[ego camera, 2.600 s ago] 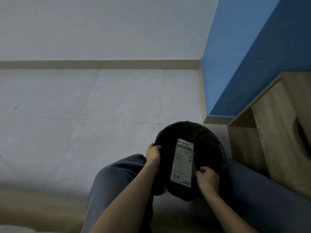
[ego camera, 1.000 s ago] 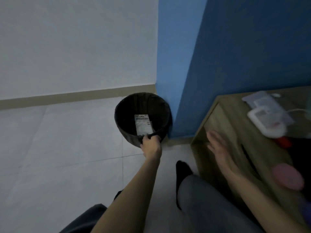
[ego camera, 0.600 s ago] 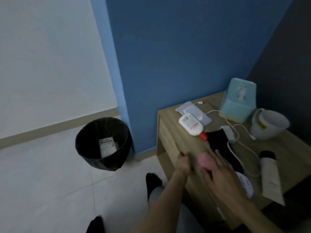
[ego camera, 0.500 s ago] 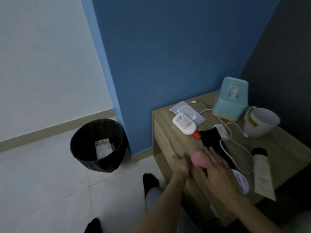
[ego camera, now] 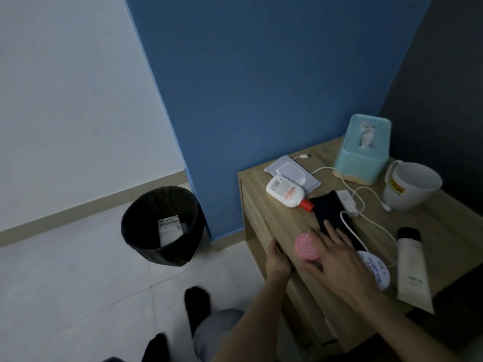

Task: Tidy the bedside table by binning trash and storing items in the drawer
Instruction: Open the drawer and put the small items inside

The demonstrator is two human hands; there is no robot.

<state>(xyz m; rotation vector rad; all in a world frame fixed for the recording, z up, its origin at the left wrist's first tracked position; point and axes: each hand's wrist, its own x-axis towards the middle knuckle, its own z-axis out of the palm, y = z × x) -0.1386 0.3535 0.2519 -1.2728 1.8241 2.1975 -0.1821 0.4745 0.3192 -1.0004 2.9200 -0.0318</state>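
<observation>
Blue wall fills the upper centre of the frame, with a white wall to its left and pale tiled floor at lower left. Wooden bedside table occupies the right half, its front face turned toward the lower centre. Black bin stands on the floor at centre left, near the blue wall's corner and well apart from the table; a white packet lies inside it. On the tabletop, back to front: teal tissue box at the rear, white mug just right of it, flat wipes pack at the rear left corner, white bottle with red cap lying on its side and overlapping the pack's front edge, black cloth item beside the cap, white cable trailing across the cloth and table, white tube with black cap lying at the right front, round white tin with blue lettering between tube and right hand. Right hand lies over the front of the tabletop, fingers spread, thumb and fingers around a round pink jar but not clamped shut on it. Left hand is at the table's front top edge, fingers curled over the drawer front; drawer appears closed.
</observation>
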